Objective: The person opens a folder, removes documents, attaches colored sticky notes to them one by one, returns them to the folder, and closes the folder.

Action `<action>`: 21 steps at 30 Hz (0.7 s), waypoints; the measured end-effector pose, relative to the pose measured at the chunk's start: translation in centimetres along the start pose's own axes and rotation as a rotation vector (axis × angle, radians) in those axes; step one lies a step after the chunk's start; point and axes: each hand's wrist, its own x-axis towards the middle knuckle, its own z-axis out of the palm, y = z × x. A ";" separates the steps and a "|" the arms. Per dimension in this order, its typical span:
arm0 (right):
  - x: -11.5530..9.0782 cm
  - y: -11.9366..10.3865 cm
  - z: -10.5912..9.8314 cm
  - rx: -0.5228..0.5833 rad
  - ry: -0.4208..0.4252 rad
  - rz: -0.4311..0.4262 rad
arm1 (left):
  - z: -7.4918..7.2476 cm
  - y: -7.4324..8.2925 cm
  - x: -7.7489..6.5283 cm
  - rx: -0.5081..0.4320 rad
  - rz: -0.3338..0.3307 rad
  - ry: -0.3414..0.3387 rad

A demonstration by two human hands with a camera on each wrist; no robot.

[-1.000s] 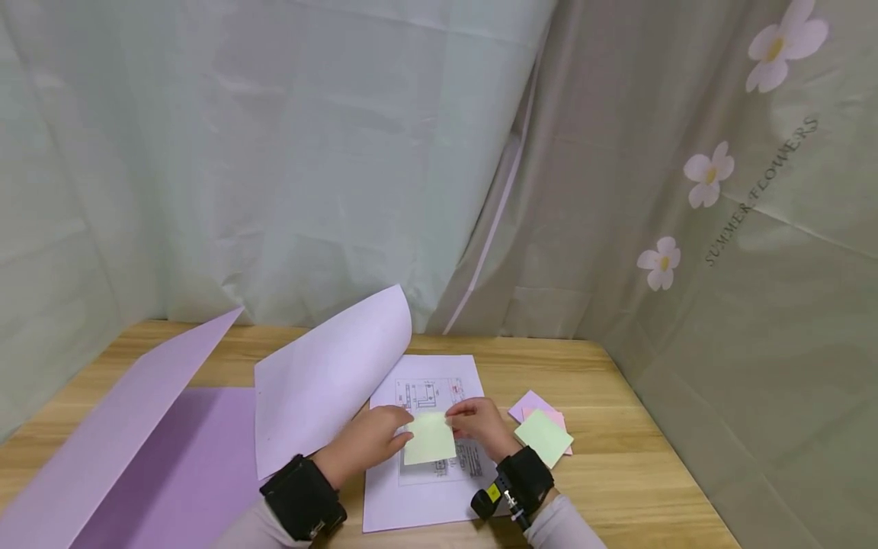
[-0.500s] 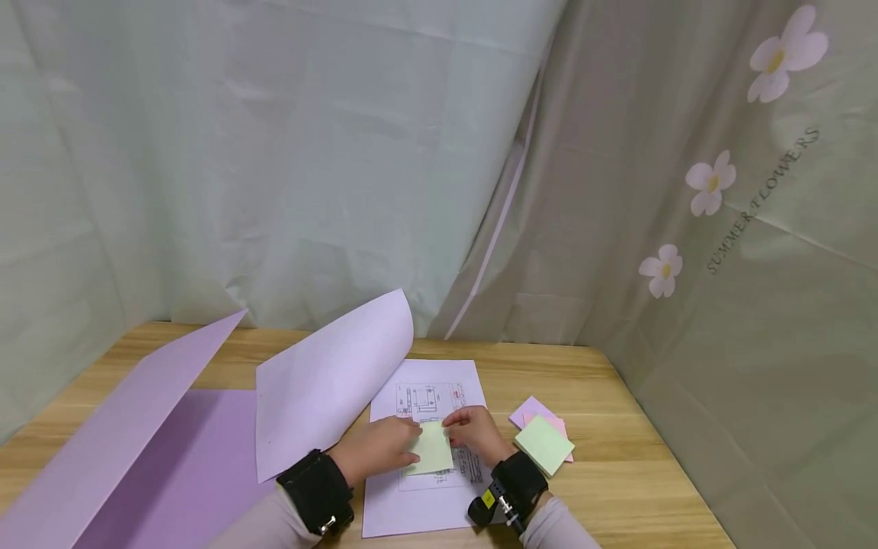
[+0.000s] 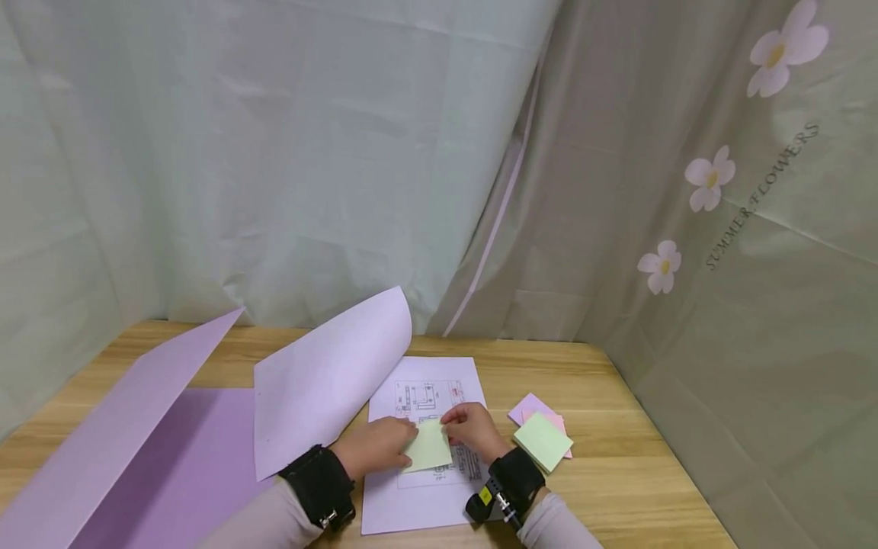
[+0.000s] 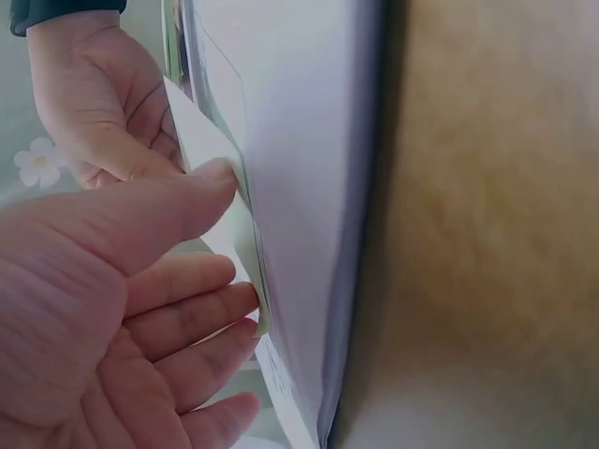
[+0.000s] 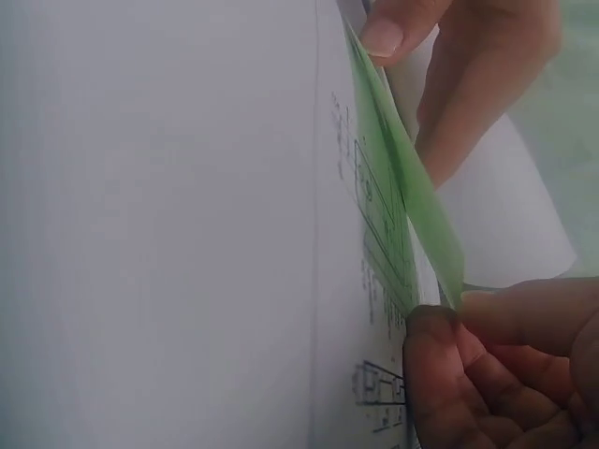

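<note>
A pale green sticky note (image 3: 430, 447) lies slanted over a sheet printed with a technical drawing (image 3: 439, 511); in the right wrist view the note (image 5: 432, 229) stands partly lifted off the sheet. My right hand (image 3: 475, 431) pinches its upper right corner between thumb and index finger. At the note's left edge is my left hand (image 3: 379, 446), its thumb and fingertips touching the note. The left wrist view shows the left hand (image 4: 122, 309) with fairly straight fingers and the thumb laid against the paper. A green sticky-note pad (image 3: 544, 442) lies right of the right hand.
Pink (image 3: 559, 420) and purple pads (image 3: 530, 405) lie partly under the green one. Left of the drawing, a large page (image 3: 329, 374) curls upward. A purple folder (image 3: 185, 457) stands half unfolded on the wooden table (image 3: 631, 473). Curtains (image 3: 329, 152) hang behind.
The sticky note has come down closer to the drawing and a little lower. My left hand has moved slightly right and down along its left edge; the right hand keeps its corner grip.
</note>
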 end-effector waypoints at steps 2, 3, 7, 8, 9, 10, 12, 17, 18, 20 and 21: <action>-0.1 -0.2 -0.1 -0.039 0.021 -0.003 | 0.1 -0.1 0.1 0.016 0.001 0.000; -0.2 -0.3 -0.1 -0.062 0.037 0.001 | 0.2 -0.1 0.1 0.024 0.001 -0.001; -0.8 -1.2 -0.1 -0.219 0.096 -0.047 | 0.3 -0.1 0.1 0.044 0.006 0.006; -1.0 -1.5 -0.1 -0.268 0.093 -0.073 | 0.3 -0.1 0.1 0.050 0.007 0.009; -1.2 -1.9 0.0 -0.332 0.078 -0.112 | 0.3 -0.1 0.0 0.056 0.007 0.011; -1.4 -2.2 0.1 -0.400 0.056 -0.163 | 0.3 -0.1 0.0 0.065 0.008 0.012; -1.9 -2.9 0.5 -0.537 -0.017 -0.250 | 0.2 0.0 -0.1 0.084 0.009 0.019; -2.8 -3.7 1.5 -0.844 -0.230 -0.381 | 0.0 0.1 -0.4 0.092 0.020 0.032; -2.9 -3.7 1.7 -0.882 -0.265 -0.395 | -0.1 0.2 -0.5 0.087 0.024 0.034; -3.1 -3.7 1.8 -0.924 -0.323 -0.409 | -0.1 0.3 -0.6 0.077 0.025 0.030; -3.1 -3.6 1.9 -0.929 -0.346 -0.404 | -0.1 0.3 -0.6 0.074 0.023 0.026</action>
